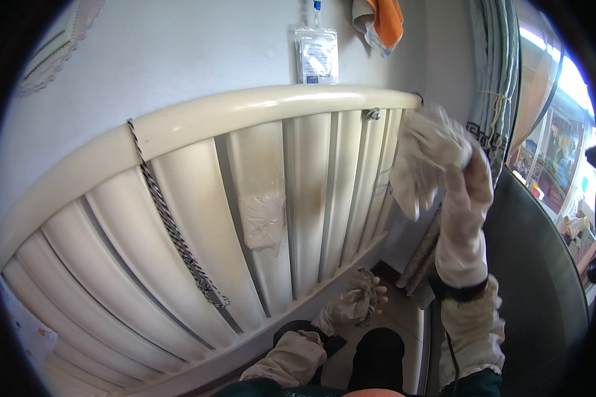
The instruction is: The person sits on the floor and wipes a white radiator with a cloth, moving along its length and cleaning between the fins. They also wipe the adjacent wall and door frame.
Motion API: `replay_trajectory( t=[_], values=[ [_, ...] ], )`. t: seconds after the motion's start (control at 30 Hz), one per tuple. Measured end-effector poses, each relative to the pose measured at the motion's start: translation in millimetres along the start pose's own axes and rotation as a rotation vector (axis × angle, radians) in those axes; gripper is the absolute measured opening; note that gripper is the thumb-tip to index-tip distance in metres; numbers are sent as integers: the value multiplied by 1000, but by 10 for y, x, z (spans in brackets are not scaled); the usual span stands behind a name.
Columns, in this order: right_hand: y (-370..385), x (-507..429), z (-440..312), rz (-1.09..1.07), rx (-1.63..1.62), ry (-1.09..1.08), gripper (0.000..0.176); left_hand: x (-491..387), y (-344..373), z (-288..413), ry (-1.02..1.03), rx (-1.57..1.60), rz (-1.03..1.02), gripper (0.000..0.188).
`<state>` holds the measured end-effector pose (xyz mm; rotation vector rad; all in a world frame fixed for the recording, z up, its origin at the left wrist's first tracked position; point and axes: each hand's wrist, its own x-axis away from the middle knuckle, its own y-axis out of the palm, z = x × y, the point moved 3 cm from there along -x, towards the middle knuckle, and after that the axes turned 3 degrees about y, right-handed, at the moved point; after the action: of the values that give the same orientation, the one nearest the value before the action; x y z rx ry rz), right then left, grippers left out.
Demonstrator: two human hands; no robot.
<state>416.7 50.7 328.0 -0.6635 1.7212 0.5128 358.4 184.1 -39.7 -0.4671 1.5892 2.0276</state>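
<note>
My right hand [434, 144], in a pale work glove, is raised at the right end of a cream slatted headboard [258, 101]. It is blurred by motion. Pale fabric hangs below it; I cannot tell whether this is glove fingers or a separate cloth. Low down, over the floor, my left hand [360, 300] wears a soiled glove with its fingers partly curled. Whether anything lies in its palm is unclear. A black-and-white cord [166, 213] is looped over the top rail. A plastic-wrapped white packet [262, 221] is fixed to one slat.
Behind the headboard, a badge holder [318, 54] bearing writing and an orange cloth [387, 22] hang on the wall. A tied curtain [494, 79] and a dark panel [526, 268] stand right. Rolled material [424, 255] leans in the corner. A metal bolt [373, 114] protrudes below the rail.
</note>
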Motion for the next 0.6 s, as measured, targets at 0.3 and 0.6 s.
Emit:
replay_trajectory(
  t=[0.3,0.6],
  values=[
    [1572,-810,224,-291,406,-627,42,39,-274,114,-144,-164,73,67],
    [334,-892,758,-246,441,-5,33,110,-139,83,-126,-305,81,55]
  ],
)
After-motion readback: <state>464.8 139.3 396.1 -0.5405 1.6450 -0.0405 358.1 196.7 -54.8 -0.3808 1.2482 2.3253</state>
